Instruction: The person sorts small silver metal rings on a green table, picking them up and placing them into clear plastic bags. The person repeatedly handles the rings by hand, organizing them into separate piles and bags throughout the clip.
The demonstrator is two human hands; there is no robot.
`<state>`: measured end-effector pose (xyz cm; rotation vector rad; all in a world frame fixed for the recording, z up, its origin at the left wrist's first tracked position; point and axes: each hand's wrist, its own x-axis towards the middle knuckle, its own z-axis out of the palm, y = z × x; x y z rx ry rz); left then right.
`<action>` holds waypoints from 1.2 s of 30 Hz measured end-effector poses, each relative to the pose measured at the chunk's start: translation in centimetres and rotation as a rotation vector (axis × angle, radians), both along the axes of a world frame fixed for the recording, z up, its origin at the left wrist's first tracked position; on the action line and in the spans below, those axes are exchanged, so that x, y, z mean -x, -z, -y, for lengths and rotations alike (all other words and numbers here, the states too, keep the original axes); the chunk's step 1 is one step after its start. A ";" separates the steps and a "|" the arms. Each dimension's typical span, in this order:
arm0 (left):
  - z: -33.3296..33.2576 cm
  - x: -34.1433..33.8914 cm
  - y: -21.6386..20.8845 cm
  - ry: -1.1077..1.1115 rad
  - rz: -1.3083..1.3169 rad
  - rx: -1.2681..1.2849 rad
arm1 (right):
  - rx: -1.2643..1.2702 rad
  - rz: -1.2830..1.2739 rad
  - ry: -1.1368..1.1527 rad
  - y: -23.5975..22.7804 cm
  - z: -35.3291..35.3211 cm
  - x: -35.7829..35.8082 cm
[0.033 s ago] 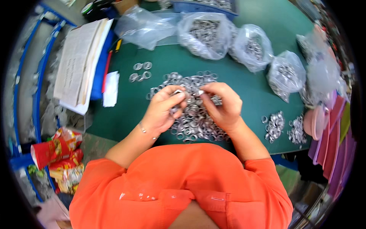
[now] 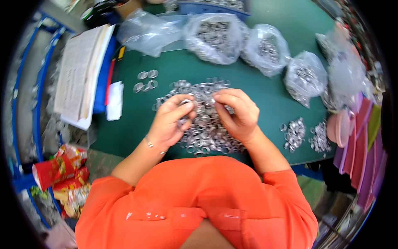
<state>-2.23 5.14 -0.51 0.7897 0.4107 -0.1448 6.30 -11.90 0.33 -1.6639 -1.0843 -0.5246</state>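
Note:
A heap of small silvery metal rings (image 2: 209, 135) is spread on the green table in front of me. Over its left side, my left hand (image 2: 171, 118) is closed, with metal rings showing between thumb and curled fingers. Across from it, my right hand (image 2: 239, 111) pinches a small shiny piece, apparently a metal ring, between thumb and forefinger; blur hides its outline. Both sets of fingertips are above the heap, a short gap apart. To the left, several loose rings (image 2: 152, 84) lie apart in a small group.
Clear plastic bags of rings (image 2: 213, 39) stand along the back and right, below a blue bin (image 2: 213, 8). Two small piles (image 2: 295, 135) sit at right beside a pink container (image 2: 338, 128). Papers (image 2: 83, 70) and a white slip (image 2: 115, 101) lie left.
The whole view has shifted slightly, so the table's things appear a little farther left. My hands keep nearly the same pose over the heap.

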 end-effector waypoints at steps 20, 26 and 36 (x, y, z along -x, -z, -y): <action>0.9 -0.3 1.4 0.038 0.099 0.095 | 0.215 -0.370 -0.039 -2.2 0.4 0.1; 1.3 -0.8 1.2 -0.001 0.080 0.130 | 0.291 -0.376 -0.035 -1.6 -1.8 2.3; -1.3 -2.1 3.2 -0.257 0.072 0.972 | 0.237 -0.812 0.084 -1.5 -0.7 1.9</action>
